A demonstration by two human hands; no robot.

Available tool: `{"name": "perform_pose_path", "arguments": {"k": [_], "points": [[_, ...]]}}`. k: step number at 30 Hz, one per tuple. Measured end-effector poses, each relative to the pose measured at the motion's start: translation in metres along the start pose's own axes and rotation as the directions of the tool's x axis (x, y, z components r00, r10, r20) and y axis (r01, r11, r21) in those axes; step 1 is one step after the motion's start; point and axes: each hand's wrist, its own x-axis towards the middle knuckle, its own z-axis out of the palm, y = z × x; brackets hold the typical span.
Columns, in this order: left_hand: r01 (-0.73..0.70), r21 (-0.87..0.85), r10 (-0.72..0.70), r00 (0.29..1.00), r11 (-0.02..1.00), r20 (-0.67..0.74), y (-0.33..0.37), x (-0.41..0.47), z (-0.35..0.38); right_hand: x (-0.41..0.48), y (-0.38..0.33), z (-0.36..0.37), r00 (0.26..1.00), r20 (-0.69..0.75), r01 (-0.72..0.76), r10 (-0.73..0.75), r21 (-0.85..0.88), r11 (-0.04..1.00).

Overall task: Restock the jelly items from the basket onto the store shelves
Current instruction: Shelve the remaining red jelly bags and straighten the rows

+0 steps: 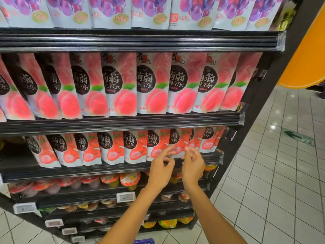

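A tall black shelving unit (249, 106) fills most of the view and is stood on a white tiled floor (274, 182). Its top visible tier is lined with grape jelly pouches (109, 13), and the tier beneath is packed edge to edge with peach jelly pouches (151, 85). A third tier is filled with a row of smaller strawberry jelly pouches (110, 148), set upright and overlapping, with a bare gap left at the far left end. Lower tiers are stocked with jelly cups (129, 180), and white price tags (126, 196) are clipped to their front rails. A sliver of a blue basket (144, 241) is seen at the bottom edge, between the forearms.

Both hands are raised before the right part of the strawberry row. The left hand (161, 167) is spread loosely, its fingertips (173, 147) touching or just short of a pouch front. The right hand (193, 164) is likewise held slack with fingers parted, and nothing is gripped by either.
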Motion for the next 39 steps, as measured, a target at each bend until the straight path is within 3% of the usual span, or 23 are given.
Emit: {"name": "perform_pose_path", "arguments": {"k": [5,8,14,18,21,26,30,32,35,39], "points": [[-0.017,0.035,0.016,0.999,0.999,0.045,0.003,0.002,0.01,0.007,0.005,-0.011,0.998,0.056,-0.026,0.022,0.087,0.996],[-0.005,0.044,0.003,0.999,0.999,0.048,0.003,0.006,0.015,0.018,0.006,-0.018,0.998,-0.012,-0.055,0.057,0.123,0.991],[0.004,0.073,-0.014,0.991,0.997,0.136,0.016,0.016,0.032,0.04,0.008,-0.019,0.992,0.071,-0.112,0.107,0.079,0.991],[-0.013,0.114,-0.009,0.981,0.993,0.191,0.021,0.018,0.043,0.041,0.012,-0.026,0.992,0.009,-0.123,0.123,-0.01,0.992],[-0.03,0.11,0.008,0.981,0.993,0.193,0.025,0.017,0.046,0.043,0.017,-0.033,0.991,-0.043,-0.124,0.124,-0.002,0.992],[-0.029,0.125,0.005,0.982,0.992,0.187,0.029,0.015,0.048,0.049,0.018,-0.042,0.993,0.043,-0.115,0.112,0.071,0.991],[-0.026,0.094,0.009,0.985,0.995,0.173,0.039,0.011,0.045,0.045,0.008,-0.05,0.992,-0.03,-0.121,0.126,0.131,0.984],[-0.075,0.076,0.064,0.988,0.994,0.139,0.056,0.009,0.04,0.04,-0.009,-0.057,0.994,-0.058,-0.076,0.088,0.19,0.979],[-0.233,0.067,0.23,0.972,0.97,0.051,0.093,0.006,0.026,0.036,-0.054,-0.07,0.994,-0.069,0.096,-0.08,0.269,0.958],[-0.512,0.322,0.565,0.82,0.796,-0.094,0.144,0.014,-0.002,0.045,-0.125,-0.089,0.942,-0.126,0.336,-0.312,0.285,0.898]]}}
